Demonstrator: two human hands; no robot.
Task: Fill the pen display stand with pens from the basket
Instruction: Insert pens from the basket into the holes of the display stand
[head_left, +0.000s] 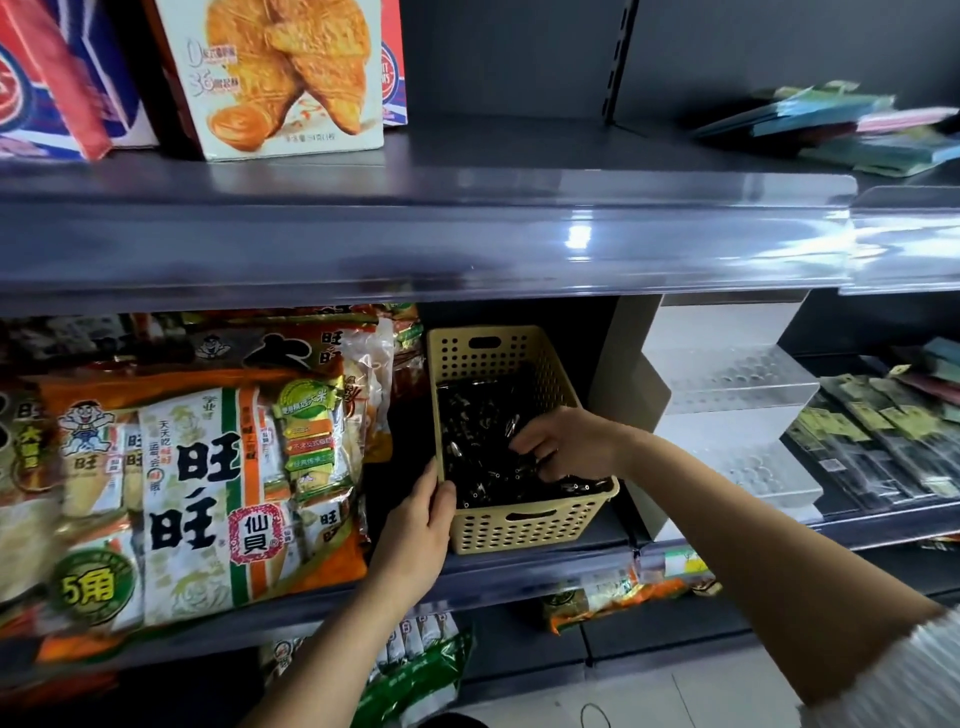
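Basket (519, 532) lengthwise front-to-back, right hand (569, 441) gripping pens (478, 421)

The basket (524, 530) stands on the middle shelf (545, 571), with pens (483, 447) lying inside it. Snack bags (208, 467) are stacked just left of the basket, and the pen display stand (737, 410) stands just right of it. Flat packets (883, 441) lie further right, beyond the stand. A box (291, 78) stands on the upper shelf (467, 156), above and left of the basket. The left hand (421, 525) holds the basket's near left corner; the right hand (566, 441) is inside the basket, fingers curled round pens.
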